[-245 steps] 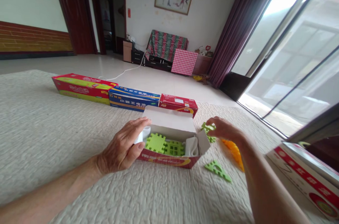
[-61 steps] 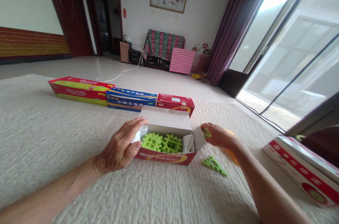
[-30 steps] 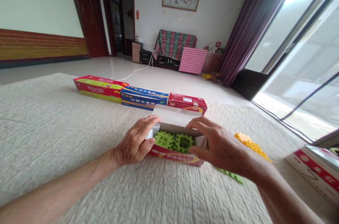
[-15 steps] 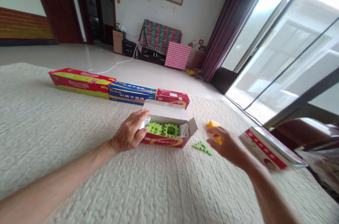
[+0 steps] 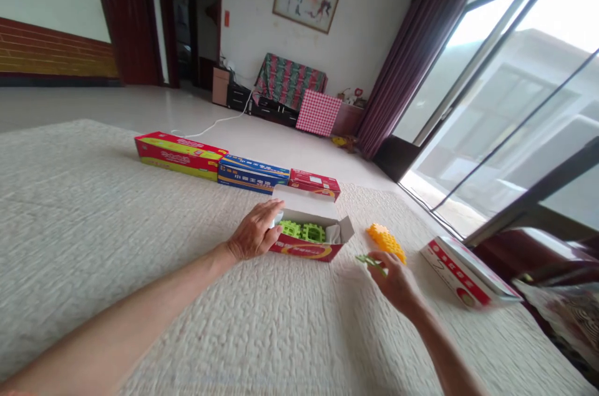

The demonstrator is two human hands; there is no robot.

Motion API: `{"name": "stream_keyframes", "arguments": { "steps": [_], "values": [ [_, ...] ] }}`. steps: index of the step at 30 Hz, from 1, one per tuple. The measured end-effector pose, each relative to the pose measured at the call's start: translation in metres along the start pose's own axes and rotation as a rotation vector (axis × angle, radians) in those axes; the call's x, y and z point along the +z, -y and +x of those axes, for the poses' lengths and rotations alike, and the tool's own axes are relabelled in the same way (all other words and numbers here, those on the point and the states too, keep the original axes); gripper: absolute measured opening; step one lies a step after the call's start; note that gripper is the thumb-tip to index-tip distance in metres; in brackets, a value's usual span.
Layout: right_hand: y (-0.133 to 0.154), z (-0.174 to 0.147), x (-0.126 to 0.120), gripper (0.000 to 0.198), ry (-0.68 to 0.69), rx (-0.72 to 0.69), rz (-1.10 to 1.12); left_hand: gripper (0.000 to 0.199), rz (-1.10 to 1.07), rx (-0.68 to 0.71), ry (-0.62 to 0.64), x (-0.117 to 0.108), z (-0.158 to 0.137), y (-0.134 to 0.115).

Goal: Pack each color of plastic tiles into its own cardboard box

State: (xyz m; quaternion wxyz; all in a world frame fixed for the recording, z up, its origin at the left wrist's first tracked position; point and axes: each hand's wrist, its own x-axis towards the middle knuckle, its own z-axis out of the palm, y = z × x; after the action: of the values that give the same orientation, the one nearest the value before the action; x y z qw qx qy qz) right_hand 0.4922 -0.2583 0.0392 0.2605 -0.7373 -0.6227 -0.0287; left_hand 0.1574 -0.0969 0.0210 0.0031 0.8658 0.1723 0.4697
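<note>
My left hand [image 5: 255, 231] grips the left end of an open red cardboard box [image 5: 306, 251], thumb at the front and fingers over the side flap. Inside the box lie green interlocking building blocks [image 5: 312, 233], with crumpled white wrapping [image 5: 333, 234] at the right end. To the right of the box, my right hand [image 5: 397, 279] is closed on a flat green triangular block [image 5: 365, 259] just over the rug; the fingers partly cover it. Yellow-orange building blocks [image 5: 387, 240] lie on the rug just beyond that hand.
Behind the open box stand a red-and-green box [image 5: 182, 156], a blue box [image 5: 253, 173] and a red box [image 5: 313, 183] in a row. A white-and-red box [image 5: 468, 271] lies at the right. All rest on a textured cream rug [image 5: 281, 327].
My right hand has come from the yellow-orange blocks to the green triangular block and taken hold of it. My left hand stays on the box. The whole view has shifted slightly.
</note>
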Motion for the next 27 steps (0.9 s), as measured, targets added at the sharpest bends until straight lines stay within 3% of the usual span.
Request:
{"name": "stream_keyframes", "arguments": {
  "steps": [3, 6, 10, 13, 16, 18, 20, 22, 24, 27],
  "values": [
    [0.031, 0.003, -0.026, 0.028, -0.144, -0.008, 0.026, 0.053, -0.024, -0.001, -0.005, -0.003, 0.001, -0.001],
    [0.08, 0.016, -0.036, 0.025, -0.142, -0.159, 0.093, 0.054, -0.064, -0.023, -0.012, -0.011, 0.003, -0.002],
    [0.139, 0.04, -0.016, 0.019, -0.024, -0.303, 0.106, 0.051, -0.09, -0.121, -0.084, -0.02, 0.006, -0.004],
    [0.162, 0.051, 0.003, 0.02, 0.028, -0.343, 0.093, 0.045, -0.122, -0.237, -0.158, -0.021, 0.008, -0.002],
    [0.163, 0.051, 0.008, 0.026, -0.035, -0.357, 0.137, 0.042, -0.191, -0.4, -0.226, -0.018, 0.009, 0.0],
    [0.151, 0.044, 0.005, 0.031, -0.207, -0.309, 0.185, 0.042, -0.256, -0.524, -0.268, -0.014, 0.008, 0.001],
    [0.131, 0.035, 0.004, 0.037, -0.441, -0.176, 0.231, 0.044, -0.346, -0.661, -0.285, -0.01, 0.007, 0.001],
    [0.108, 0.025, 0.009, 0.046, -0.563, 0.013, 0.31, 0.047, -0.451, -0.811, -0.295, -0.006, 0.007, -0.002],
    [0.088, 0.018, 0.02, 0.053, -0.466, 0.163, 0.443, 0.048, -0.544, -0.945, -0.33, -0.001, 0.007, -0.007],
    [0.076, 0.012, 0.037, 0.056, -0.234, 0.211, 0.633, 0.048, -0.656, -1.07, -0.413, 0.007, 0.008, -0.015]
  ]
}}
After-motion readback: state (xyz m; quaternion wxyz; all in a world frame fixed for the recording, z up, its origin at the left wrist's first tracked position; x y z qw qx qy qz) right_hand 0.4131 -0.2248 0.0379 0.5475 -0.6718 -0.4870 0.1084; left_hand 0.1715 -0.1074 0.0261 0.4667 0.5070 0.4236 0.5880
